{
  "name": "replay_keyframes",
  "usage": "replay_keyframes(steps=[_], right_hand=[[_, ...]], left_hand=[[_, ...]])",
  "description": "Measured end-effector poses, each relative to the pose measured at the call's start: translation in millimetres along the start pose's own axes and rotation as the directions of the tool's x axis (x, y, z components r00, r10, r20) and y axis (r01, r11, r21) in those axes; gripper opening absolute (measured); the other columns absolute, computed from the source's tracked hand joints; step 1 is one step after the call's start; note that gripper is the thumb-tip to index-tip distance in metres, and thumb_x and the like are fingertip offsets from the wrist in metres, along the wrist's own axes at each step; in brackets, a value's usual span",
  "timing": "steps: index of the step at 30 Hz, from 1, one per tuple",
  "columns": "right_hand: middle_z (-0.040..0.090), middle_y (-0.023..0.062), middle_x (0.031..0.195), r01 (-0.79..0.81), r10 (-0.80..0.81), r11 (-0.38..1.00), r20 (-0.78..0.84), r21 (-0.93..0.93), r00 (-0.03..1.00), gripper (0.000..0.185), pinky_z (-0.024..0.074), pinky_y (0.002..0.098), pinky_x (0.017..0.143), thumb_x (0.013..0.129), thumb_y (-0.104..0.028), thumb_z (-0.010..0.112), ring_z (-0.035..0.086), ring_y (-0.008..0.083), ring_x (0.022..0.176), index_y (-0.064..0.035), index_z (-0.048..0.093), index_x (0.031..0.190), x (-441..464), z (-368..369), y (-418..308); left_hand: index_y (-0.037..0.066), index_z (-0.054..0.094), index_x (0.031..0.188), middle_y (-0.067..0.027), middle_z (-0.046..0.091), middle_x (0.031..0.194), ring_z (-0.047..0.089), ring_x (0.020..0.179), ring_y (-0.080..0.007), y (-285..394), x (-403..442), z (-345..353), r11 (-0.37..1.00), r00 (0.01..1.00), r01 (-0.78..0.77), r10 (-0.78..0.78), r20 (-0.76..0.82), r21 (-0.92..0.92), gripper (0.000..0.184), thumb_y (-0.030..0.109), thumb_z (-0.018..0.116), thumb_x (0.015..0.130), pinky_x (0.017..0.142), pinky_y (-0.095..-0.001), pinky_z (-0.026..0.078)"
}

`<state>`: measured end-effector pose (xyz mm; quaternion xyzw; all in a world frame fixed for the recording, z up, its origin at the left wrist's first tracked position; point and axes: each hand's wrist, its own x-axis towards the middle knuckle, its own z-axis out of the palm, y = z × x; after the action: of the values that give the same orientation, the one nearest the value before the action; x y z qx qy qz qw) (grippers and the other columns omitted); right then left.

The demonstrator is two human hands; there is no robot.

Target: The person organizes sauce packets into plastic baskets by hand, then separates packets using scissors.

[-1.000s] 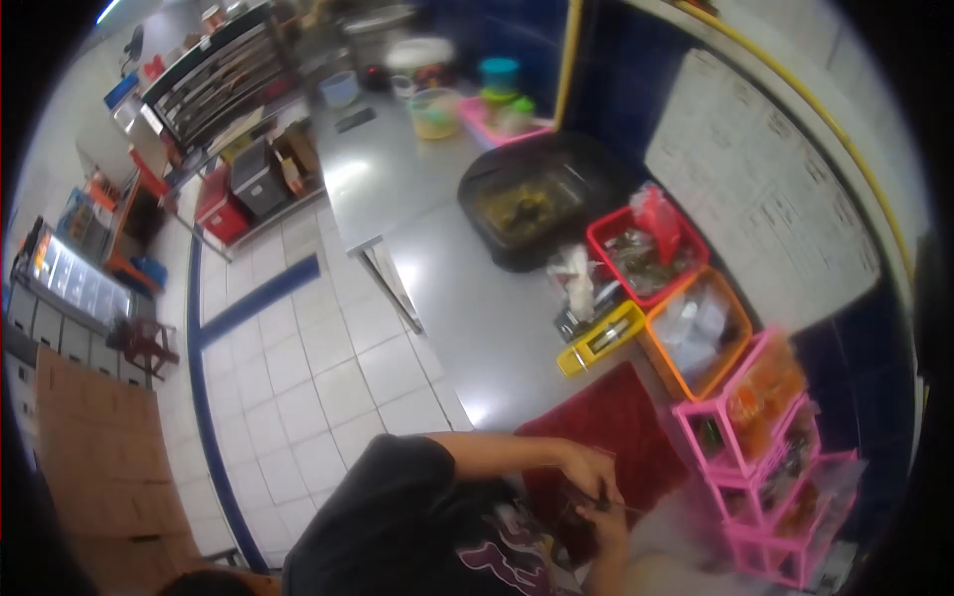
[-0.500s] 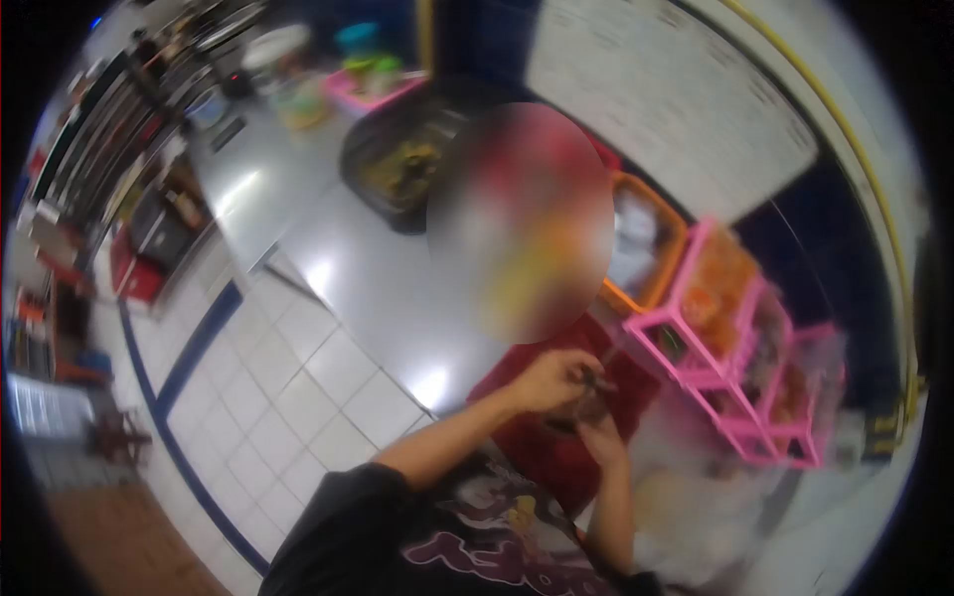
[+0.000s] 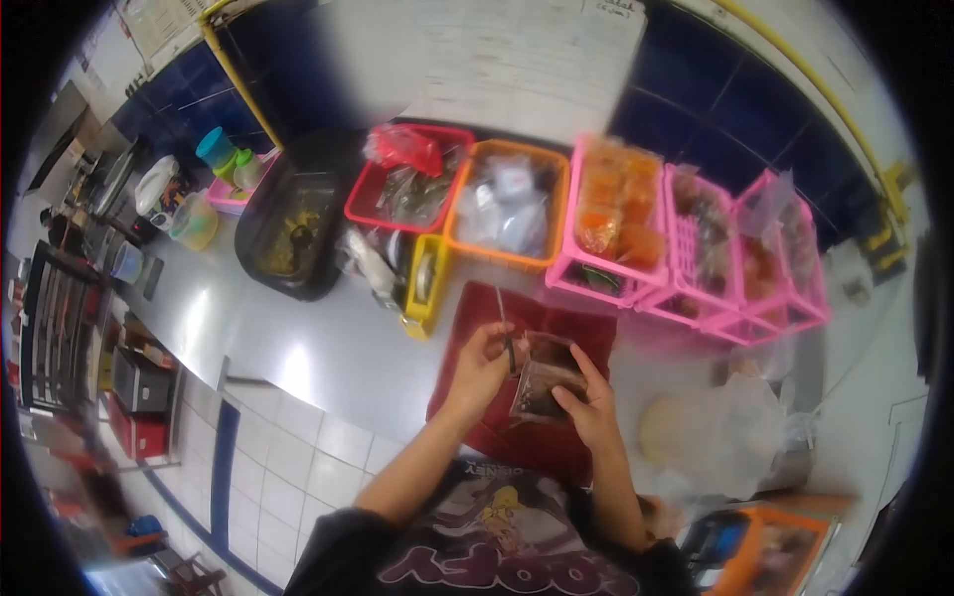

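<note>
My left hand is closed around a pair of scissors, whose thin blade points away from me. Just right of it, my right hand grips a clear packet with dark brown contents, thumb on top and fingers along its far edge. A seam seems to divide the packet into two sections. The scissors' handle is beside the packet's left edge; whether they touch I cannot tell. Both hands are above a dark red cloth spread on the metal counter.
Beyond the cloth stand a yellow holder, a red basket of packets, an orange basket and pink baskets with bagged food. A black tub is further left. To the right lies a clear plastic bag.
My view has swung right and become sharper. My hands, earlier close together over a dark item, are now further apart, and the packet lies spread open to view.
</note>
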<state>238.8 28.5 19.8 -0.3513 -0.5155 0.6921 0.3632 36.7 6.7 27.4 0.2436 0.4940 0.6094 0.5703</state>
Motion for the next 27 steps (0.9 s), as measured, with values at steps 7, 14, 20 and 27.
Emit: replay_keyframes(steps=[7,14,20,27], right_hand=[[0.060,0.0127,0.133,0.040,-0.049,0.987,-0.053,-0.153,0.997,0.077,0.0449,0.0298,0.103,0.090,0.005,0.066,0.057,0.0176,0.120,-0.0051,0.029,0.157,-0.3,6.0,1.3],[0.053,0.0116,0.141,0.061,-0.063,0.997,-0.054,-0.044,0.997,0.077,0.0427,0.0293,0.105,0.091,0.006,0.065,0.055,0.0169,0.124,-0.0046,0.028,0.157,-2.4,22.7,13.7],[0.059,0.0113,0.134,0.038,-0.028,0.997,-0.137,0.069,0.990,0.073,0.0465,0.0273,0.100,0.093,0.004,0.064,0.059,0.0144,0.116,-0.0043,0.028,0.157,-4.6,20.2,23.8],[0.062,0.0123,0.130,0.043,-0.024,0.992,-0.159,0.116,0.987,0.075,0.0482,0.0291,0.099,0.091,0.004,0.066,0.062,0.0161,0.114,-0.0054,0.029,0.157,-16.1,17.9,13.2]], left_hand=[[0.003,0.051,0.121,-0.0063,0.069,0.092,0.066,0.083,-0.0094,-37.2,-34.2,8.0,0.990,0.966,-0.061,0.026,-0.259,-0.127,0.033,0.007,0.070,0.094,0.074,-0.0230,0.053],[-0.001,0.054,0.117,-0.0085,0.069,0.095,0.065,0.083,-0.0108,-43.3,-47.7,13.0,0.919,0.907,-0.254,0.335,-0.254,0.303,0.033,0.002,0.073,0.089,0.074,-0.0249,0.053],[0.002,0.051,0.117,-0.0069,0.069,0.095,0.065,0.085,-0.0096,-39.3,-50.5,14.0,0.899,0.914,-0.233,0.333,-0.232,0.371,0.038,0.002,0.075,0.088,0.077,-0.0249,0.052],[0.002,0.051,0.118,-0.0080,0.069,0.103,0.066,0.093,-0.0113,-53.3,-50.7,12.2,0.985,0.991,-0.059,0.078,-0.110,0.162,0.038,0.000,0.074,0.087,0.086,-0.0264,0.054]])
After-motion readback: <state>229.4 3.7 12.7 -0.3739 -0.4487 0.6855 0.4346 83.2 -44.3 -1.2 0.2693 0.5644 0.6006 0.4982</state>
